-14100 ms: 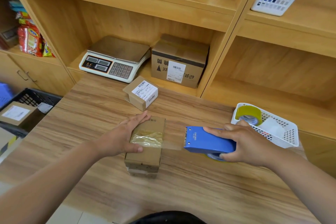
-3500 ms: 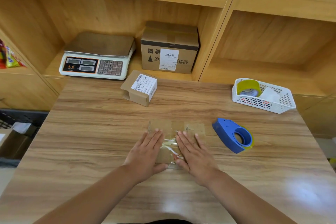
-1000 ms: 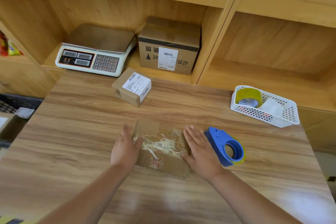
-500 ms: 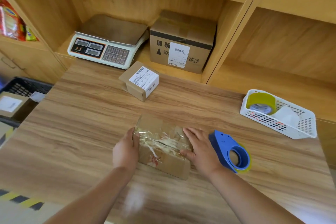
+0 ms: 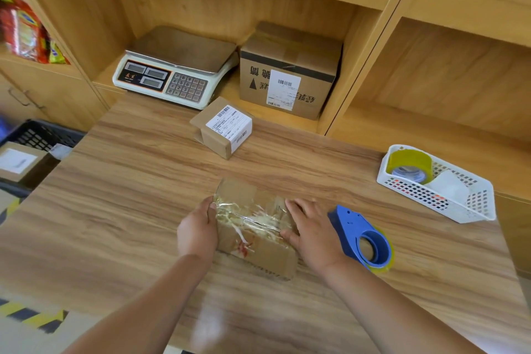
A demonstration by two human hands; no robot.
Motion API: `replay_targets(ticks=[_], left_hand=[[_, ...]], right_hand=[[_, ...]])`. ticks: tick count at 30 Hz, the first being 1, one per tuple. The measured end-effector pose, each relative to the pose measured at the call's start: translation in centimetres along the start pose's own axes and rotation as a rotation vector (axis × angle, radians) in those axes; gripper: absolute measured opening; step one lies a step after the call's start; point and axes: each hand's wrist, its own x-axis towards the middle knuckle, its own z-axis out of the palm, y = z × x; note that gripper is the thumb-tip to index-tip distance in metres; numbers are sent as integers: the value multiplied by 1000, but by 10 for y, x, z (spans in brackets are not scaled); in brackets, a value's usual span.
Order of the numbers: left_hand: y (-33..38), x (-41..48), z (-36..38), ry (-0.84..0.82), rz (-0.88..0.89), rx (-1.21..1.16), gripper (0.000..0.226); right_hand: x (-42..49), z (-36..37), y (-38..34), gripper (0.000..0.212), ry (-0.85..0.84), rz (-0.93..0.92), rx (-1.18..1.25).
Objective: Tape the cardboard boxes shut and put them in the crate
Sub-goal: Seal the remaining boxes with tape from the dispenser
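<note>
A small cardboard box (image 5: pixel 254 245) with wrinkled clear tape across its top sits mid-table between my hands. My left hand (image 5: pixel 196 230) grips its left side, thumb on the top edge. My right hand (image 5: pixel 313 234) holds the right side, thumb pressed on the tape. A second small box (image 5: pixel 223 126) with a white label stands farther back on the table. The blue tape dispenser (image 5: pixel 362 241) lies just right of my right hand. The black crate (image 5: pixel 38 135) sits low at the left, off the table, with a labelled box (image 5: pixel 16 161) inside.
A white basket (image 5: pixel 418 194) holding a yellow tape roll (image 5: pixel 408 165) sits at the table's right edge. In the shelf behind stand a weighing scale (image 5: pixel 175 66) and a larger cardboard box (image 5: pixel 290 72). Snack packets (image 5: pixel 20 29) fill the left shelf.
My hands went from pressing the tape flat on top to clasping the box's two sides. The box has turned slightly. The view has swung left, bringing the crate into sight.
</note>
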Motion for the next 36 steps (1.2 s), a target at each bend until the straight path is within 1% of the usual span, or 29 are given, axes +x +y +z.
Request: replay_targets(ticks=[2, 3, 4, 5, 6, 7, 9, 13, 15, 21, 25, 29, 32, 33, 36], left_hand=[[0, -1, 0, 3, -3, -4, 38], [0, -3, -1, 0, 2, 1, 38], [1, -4, -2, -4, 8, 6, 38], [1, -4, -3, -7, 10, 10, 37], [1, -4, -5, -11, 5, 20, 37], [1, -3, -6, -18, -4, 37, 37], [4, 1, -10, -48, -4, 80, 37], [6, 16, -11, -177, 55, 210, 48], [4, 21, -9, -238, 63, 218, 52], [-2, 26, -7, -310, 53, 184, 69], [-5, 29, -7, -353, 34, 144, 64], [-9, 32, -6, -385, 55, 128, 59], [-13, 35, -4, -403, 63, 117, 57], [-15, 36, -3, -409, 71, 106, 56], [-16, 37, -5, -439, 108, 80, 55]], right_hand=[[-4, 4, -14, 64, -3, -30, -175], [-5, 9, -22, 66, 28, -71, -218], [-5, 13, -31, 62, 55, -110, -223], [-5, 16, -39, 54, 44, -141, -208], [-3, 15, -48, 52, -13, -136, -179], [0, 15, -56, 57, -94, -122, -160], [3, 17, -61, 65, -176, -79, -180], [9, 19, -67, 68, -195, -69, -278], [10, 19, -70, 70, -222, -48, -311], [12, 24, -87, 79, -243, 35, -383], [15, 26, -100, 82, -238, 83, -412], [16, 24, -100, 81, -224, 84, -442], [10, 31, -96, 87, -154, 88, -404], [6, 35, -96, 88, -162, 121, -355], [-4, 45, -90, 84, -128, 151, -288]])
